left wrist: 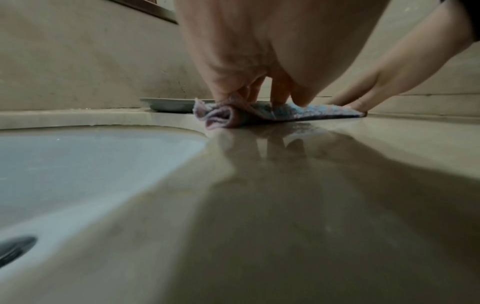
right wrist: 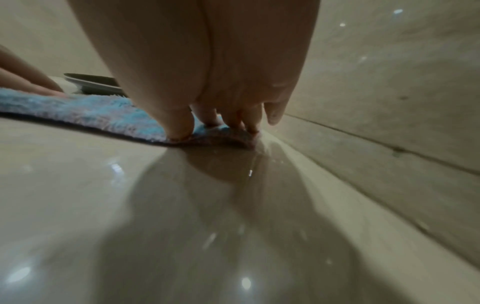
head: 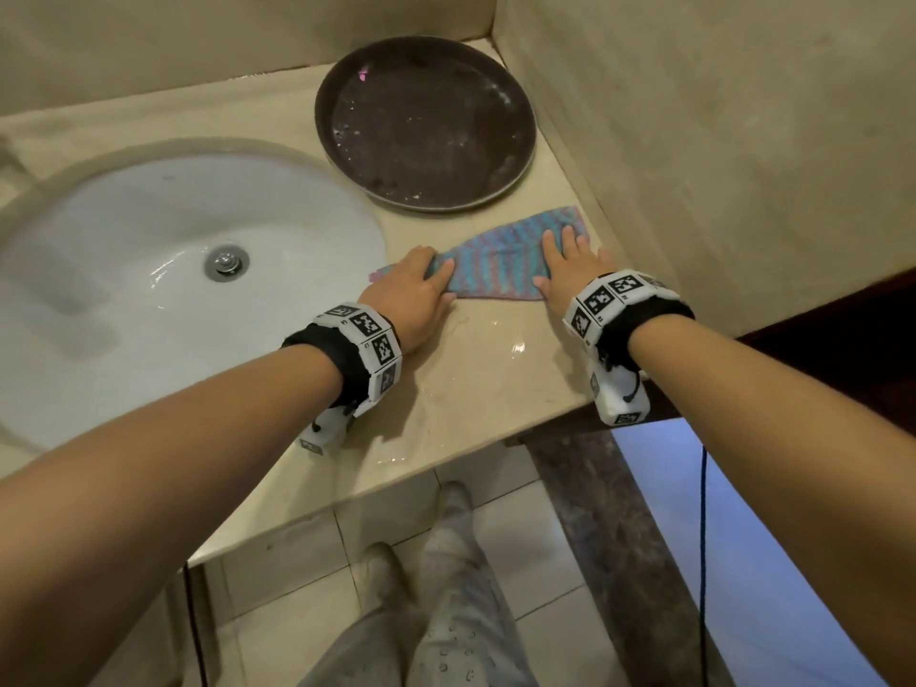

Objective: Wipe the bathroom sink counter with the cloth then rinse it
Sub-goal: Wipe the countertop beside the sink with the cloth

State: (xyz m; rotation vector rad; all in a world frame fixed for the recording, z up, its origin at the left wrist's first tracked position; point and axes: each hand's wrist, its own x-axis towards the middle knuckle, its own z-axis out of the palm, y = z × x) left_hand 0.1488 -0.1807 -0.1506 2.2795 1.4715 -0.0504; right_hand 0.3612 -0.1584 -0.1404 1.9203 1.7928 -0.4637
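A blue-and-pink striped cloth (head: 495, 270) lies stretched out on the wet beige counter (head: 495, 369), between the sink and the right wall. My left hand (head: 438, 277) holds the cloth's left end with bent fingers. In the left wrist view that end of the cloth (left wrist: 223, 118) is bunched under the fingers (left wrist: 279, 92). My right hand (head: 565, 250) lies flat on the cloth's right end with straight fingers. In the right wrist view its fingertips (right wrist: 182, 127) press the cloth (right wrist: 78, 111) down.
The white sink basin (head: 124, 300) with a metal drain (head: 226, 262) is to the left. A round dark brown tray (head: 426, 121) sits just behind the cloth. A beige wall (head: 718, 141) bounds the counter on the right. The counter's front edge (head: 446, 468) is near my wrists.
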